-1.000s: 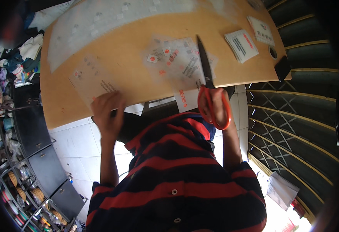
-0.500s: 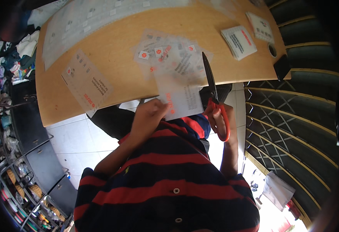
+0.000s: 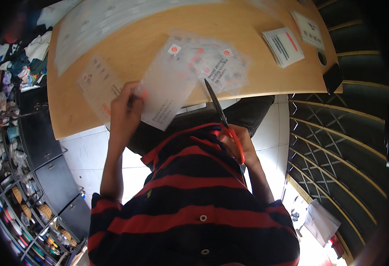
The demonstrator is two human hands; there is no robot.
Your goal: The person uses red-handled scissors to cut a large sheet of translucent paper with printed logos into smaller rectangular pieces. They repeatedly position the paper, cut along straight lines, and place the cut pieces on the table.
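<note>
My left hand (image 3: 127, 106) pinches the left edge of a translucent printed plastic sheet (image 3: 165, 88), tilted over the table's near edge. In my right hand (image 3: 236, 142) is a pair of scissors (image 3: 224, 119) with red handles and dark blades, pointing up and left. The blades look closed and touch no sheet that I can make out. Beyond the held sheet lies a loose pile of similar translucent sheets (image 3: 230, 66). Another printed sheet (image 3: 97, 77) lies flat left of my left hand, partly covered by it.
The wooden table (image 3: 128, 44) curves ahead of me. A large translucent sheet (image 3: 77, 42) covers its far left. At the right are a stack of printed cards (image 3: 283, 48), another stack (image 3: 307, 30) and a black phone-like object (image 3: 332, 79). Cluttered shelves (image 3: 30, 195) stand left, a metal shutter (image 3: 349, 119) right.
My left hand has moved left and away from me, drawing the held sheet leftward. My right hand with the scissors has shifted left and slightly down.
</note>
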